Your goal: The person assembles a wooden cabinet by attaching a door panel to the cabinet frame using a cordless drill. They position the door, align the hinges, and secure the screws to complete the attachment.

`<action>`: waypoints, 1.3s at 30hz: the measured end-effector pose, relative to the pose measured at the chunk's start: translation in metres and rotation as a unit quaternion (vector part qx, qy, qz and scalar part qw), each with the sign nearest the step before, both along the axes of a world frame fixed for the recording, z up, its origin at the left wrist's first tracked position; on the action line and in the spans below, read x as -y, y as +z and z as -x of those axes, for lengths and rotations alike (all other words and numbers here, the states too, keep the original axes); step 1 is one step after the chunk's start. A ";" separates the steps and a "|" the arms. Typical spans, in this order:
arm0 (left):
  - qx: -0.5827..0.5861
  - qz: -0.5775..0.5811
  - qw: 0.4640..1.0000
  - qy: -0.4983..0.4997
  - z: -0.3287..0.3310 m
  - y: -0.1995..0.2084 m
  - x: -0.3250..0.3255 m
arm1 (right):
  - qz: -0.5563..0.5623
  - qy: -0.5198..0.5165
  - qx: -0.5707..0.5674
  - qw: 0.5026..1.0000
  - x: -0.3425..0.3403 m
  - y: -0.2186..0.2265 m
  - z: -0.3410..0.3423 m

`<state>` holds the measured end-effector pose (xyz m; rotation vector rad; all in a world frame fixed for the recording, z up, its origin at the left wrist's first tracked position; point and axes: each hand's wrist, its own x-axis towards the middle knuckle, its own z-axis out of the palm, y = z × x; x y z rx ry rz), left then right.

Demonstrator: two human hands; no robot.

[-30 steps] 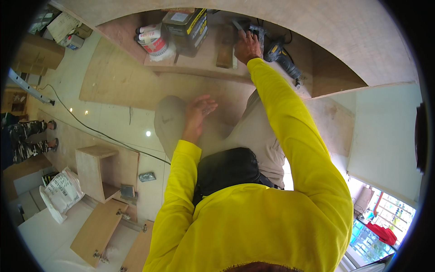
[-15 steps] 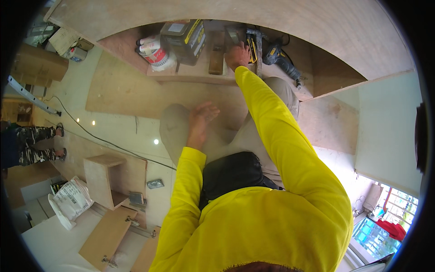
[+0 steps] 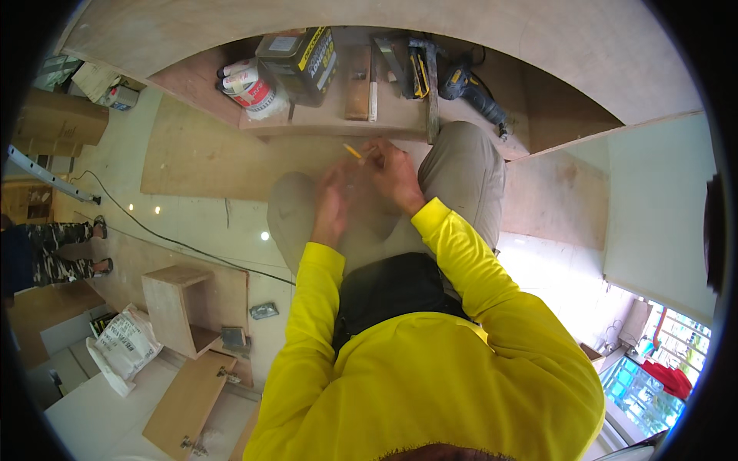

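Beside shelving, the right hand angles leftward, pinching a stick; left grip unclear.

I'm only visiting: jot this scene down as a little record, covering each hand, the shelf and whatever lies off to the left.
Right hand: holding a thin yellow stick
Left hand: close to the right one; blurred, grip unclear
Shelf: square tin, round can, power tool
Off left: wooden box, white sack

The sweatshirt is bright yellow, the near trousers khaki, the waist bag black, the stick orange-yellow; left, camouflage trousers; right, a red cloth.
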<state>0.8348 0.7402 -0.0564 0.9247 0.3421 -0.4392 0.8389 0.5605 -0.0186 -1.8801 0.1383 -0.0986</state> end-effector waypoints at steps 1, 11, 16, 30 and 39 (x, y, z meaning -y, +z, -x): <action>0.012 0.021 1.000 -0.002 0.000 -0.008 -0.003 | 0.030 0.021 0.001 0.999 -0.004 -0.001 0.004; -0.009 -0.017 0.999 0.048 -0.001 -0.023 -0.008 | 0.213 0.115 -0.011 0.970 -0.024 -0.011 0.014; -0.020 -0.036 0.998 0.051 -0.001 -0.019 -0.007 | 0.207 0.115 -0.011 0.972 -0.022 -0.010 0.014; -0.039 -0.014 0.998 0.054 -0.005 -0.039 -0.011 | 0.201 0.119 0.004 0.972 -0.016 0.001 0.013; -0.068 0.003 0.997 0.030 -0.003 -0.025 -0.008 | 0.230 0.081 0.015 0.970 -0.010 -0.003 0.008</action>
